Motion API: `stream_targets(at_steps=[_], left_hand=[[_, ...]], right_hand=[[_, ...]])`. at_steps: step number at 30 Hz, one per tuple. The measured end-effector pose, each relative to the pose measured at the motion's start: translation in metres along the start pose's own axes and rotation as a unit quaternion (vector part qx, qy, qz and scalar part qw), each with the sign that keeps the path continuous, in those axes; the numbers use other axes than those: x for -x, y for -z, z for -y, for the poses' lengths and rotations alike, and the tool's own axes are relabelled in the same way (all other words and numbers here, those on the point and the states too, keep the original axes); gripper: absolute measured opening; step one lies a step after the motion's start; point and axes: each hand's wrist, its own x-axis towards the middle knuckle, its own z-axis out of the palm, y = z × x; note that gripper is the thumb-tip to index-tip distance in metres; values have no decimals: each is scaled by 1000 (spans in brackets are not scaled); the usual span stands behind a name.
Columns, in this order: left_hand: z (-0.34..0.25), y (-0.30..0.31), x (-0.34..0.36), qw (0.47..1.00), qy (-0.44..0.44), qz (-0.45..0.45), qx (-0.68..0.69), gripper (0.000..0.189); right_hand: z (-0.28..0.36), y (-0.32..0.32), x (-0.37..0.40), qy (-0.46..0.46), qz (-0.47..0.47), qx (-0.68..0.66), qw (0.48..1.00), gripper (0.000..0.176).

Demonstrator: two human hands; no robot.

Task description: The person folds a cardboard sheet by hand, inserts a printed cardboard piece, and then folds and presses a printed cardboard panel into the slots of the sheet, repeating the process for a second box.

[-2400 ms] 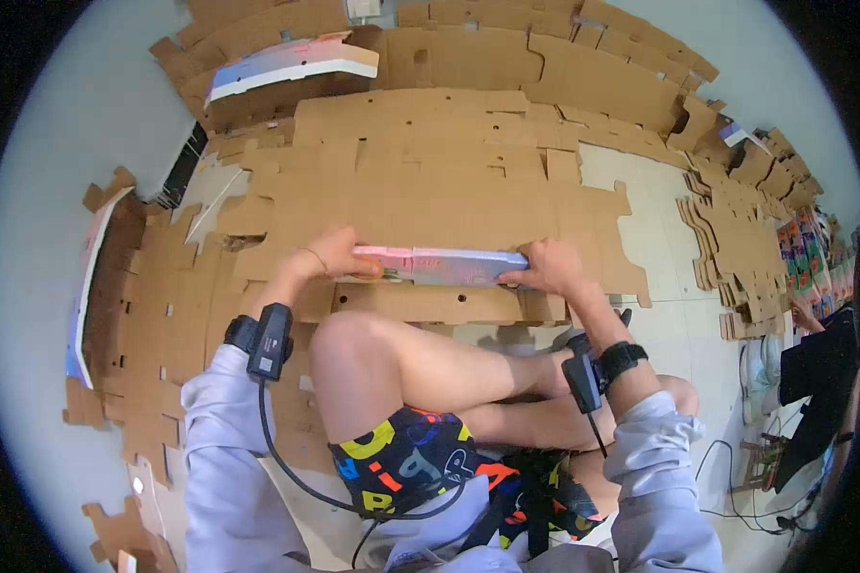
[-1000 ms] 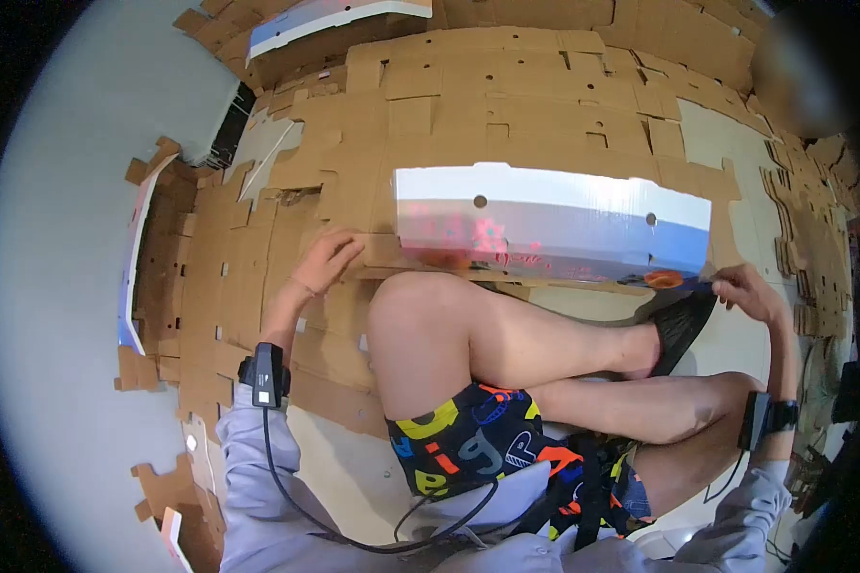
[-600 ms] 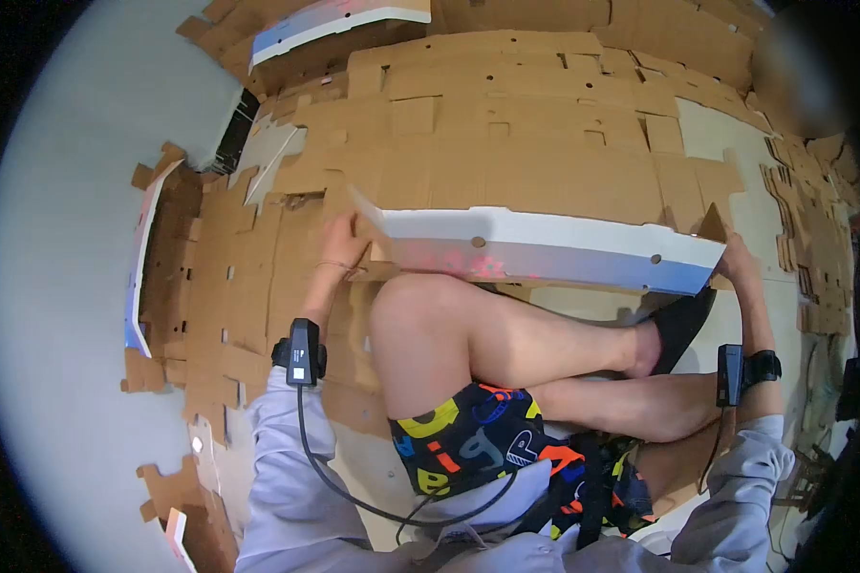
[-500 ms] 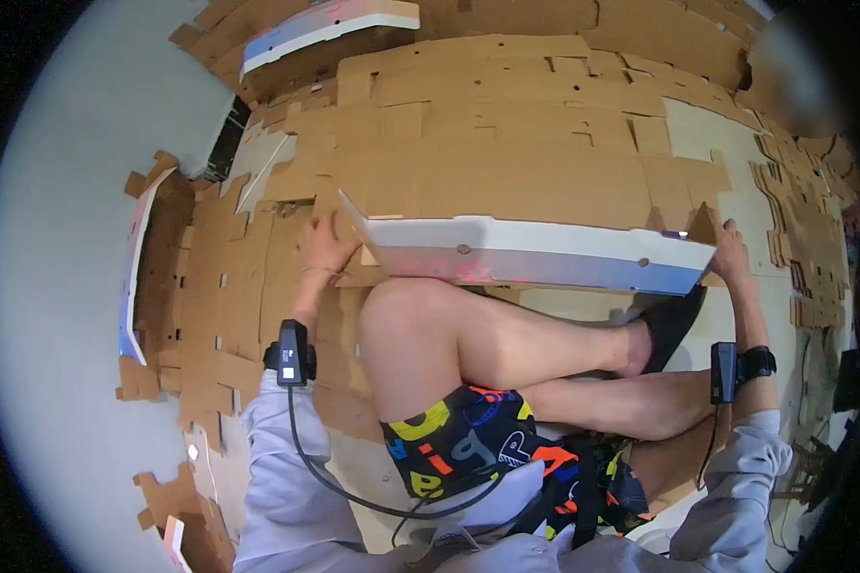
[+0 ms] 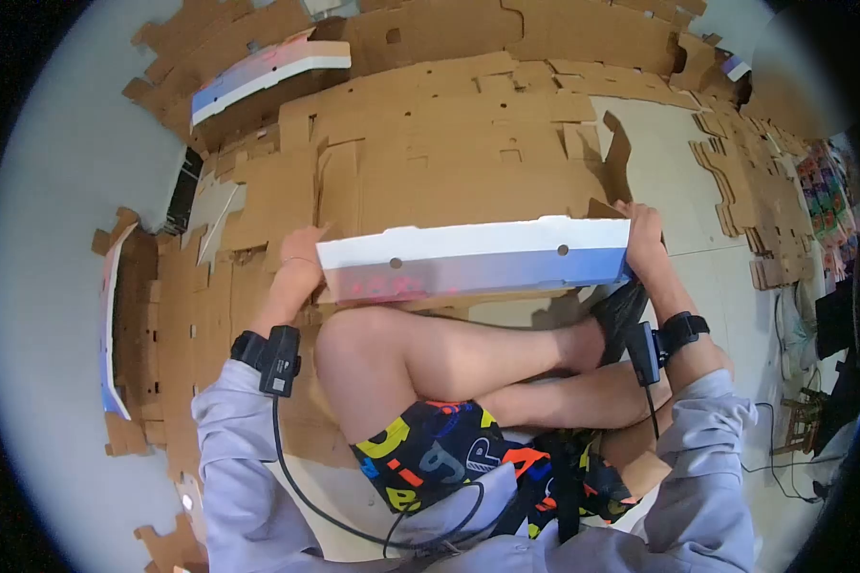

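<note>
A large cardboard sheet point(image 5: 449, 181) lies flat in front of my crossed legs. Its near side stands folded up as a long panel point(image 5: 478, 253), white along the top and pink to blue below, with two round holes. My left hand point(image 5: 303, 260) is at the panel's left end, fingers closed on the cardboard corner. At the right end, my right hand point(image 5: 642, 237) grips the other corner, beside a brown flap that stands upright point(image 5: 618, 158). Some fingertips of both hands are hidden behind the cardboard.
Other cardboard pieces with printed panels stand at the upper left point(image 5: 268, 76) and far left point(image 5: 113, 320). Flat stacked cardboard point(image 5: 755, 210) lies on the right. A wooden stool point(image 5: 801, 425) and cables are at the lower right.
The panel's end flaps have shifted, and the right flap now stands up. Both hands have closed in at the panel's ends. The whole view has shifted, with the surroundings moved left.
</note>
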Motion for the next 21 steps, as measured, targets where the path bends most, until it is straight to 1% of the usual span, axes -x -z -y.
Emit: stream_targets(at_steps=[1, 2, 3, 4, 6, 7, 8, 9, 10, 11, 13, 14, 15, 16, 17, 18, 20, 21], left_hand=[[10, -7, -4, 997, -44, -31, 59, 47], [36, -22, -21, 981, -64, 41, 177, 53], [37, -20, -23, 966, -63, 61, 243, 55], [36, -10, -22, 947, -60, 81, 306, 58], [29, 32, -14, 898, 38, 219, 381, 66], [25, 39, -7, 851, 81, 188, 483, 66], [21, 42, 4, 792, 125, 153, 578, 66], [19, 41, 13, 721, 165, 113, 664, 67], [24, 31, 17, 758, 137, 61, 635, 65], [34, 10, 16, 789, 107, 8, 604, 63], [51, -33, 13, 822, 78, -82, 558, 60], [60, -57, 12, 827, 80, -119, 543, 59], [69, -82, 12, 831, 86, -156, 526, 57], [79, -107, 9, 788, 108, -127, 592, 53], [72, -113, 11, 703, 131, -106, 691, 53], [62, -119, 13, 607, 151, -83, 776, 55], [72, -139, 11, 590, 156, -19, 792, 51], [75, -146, 6, 571, 165, 10, 804, 52]], right_hand=[[-4, 0, -5, 10, 4, -50, 999, 43], [-9, -4, -10, 21, 11, -101, 995, 42], [-12, -7, -12, 31, 20, -153, 988, 42], [-18, 10, -7, 45, -18, -202, 978, 37], [-42, 0, -29, 93, 21, -287, 953, 37], [-48, -4, -35, 119, 40, -330, 935, 37], [-51, 17, -28, 29, 106, -442, 890, 38], [-57, 57, -20, -63, 167, -539, 823, 39], [-61, 77, -16, -154, 222, -623, 734, 40], [-65, 62, -18, -146, 210, -650, 716, 41], [-70, 8, -23, -129, 188, -698, 679, 43], [-59, -7, -18, -140, 160, -764, 610, 37], [-54, -49, -28, -104, 108, -731, 666, 37], [-43, -60, -24, -85, 49, -741, 664, 37], [-34, -62, -16, -66, -12, -750, 658, 39], [-28, -64, -9, -95, -18, -768, 634, 41], [-13, -44, 2, -156, -37, -798, 581, 48], [-11, -26, 10, -178, 86, -829, 523, 55]])
